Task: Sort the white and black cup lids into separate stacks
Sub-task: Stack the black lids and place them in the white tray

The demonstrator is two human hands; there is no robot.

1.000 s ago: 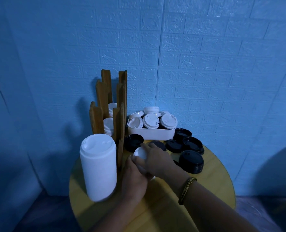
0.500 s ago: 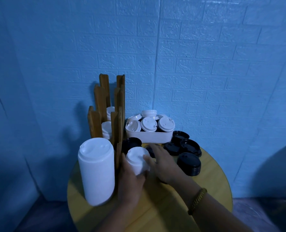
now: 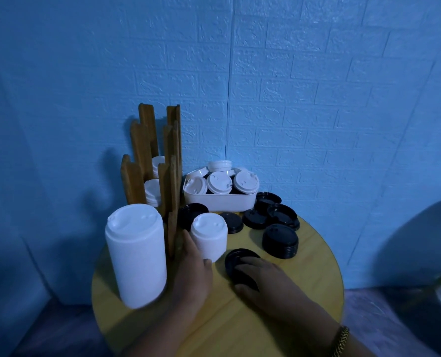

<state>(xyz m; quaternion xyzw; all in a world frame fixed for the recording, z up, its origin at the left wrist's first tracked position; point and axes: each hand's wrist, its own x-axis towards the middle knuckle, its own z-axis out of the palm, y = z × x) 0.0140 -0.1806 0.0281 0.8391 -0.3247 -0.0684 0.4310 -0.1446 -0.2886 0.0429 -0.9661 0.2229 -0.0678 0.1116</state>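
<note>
A short stack of white lids stands on the round wooden table. My left hand grips it from the left, thumb on its front. My right hand lies over a single black lid flat on the table, fingers on top and thumb at its near rim. A tall white lid stack stands at the left. A black lid stack stands at the right, with several loose black lids behind it.
A white tray holding several white lids sits at the back against the blue wall. A wooden slotted rack with white lids in it stands at the back left. The table's edge curves close on the right.
My right hand left the short white stack and came down on the black lid nearer the front. My left hand stayed on the white stack.
</note>
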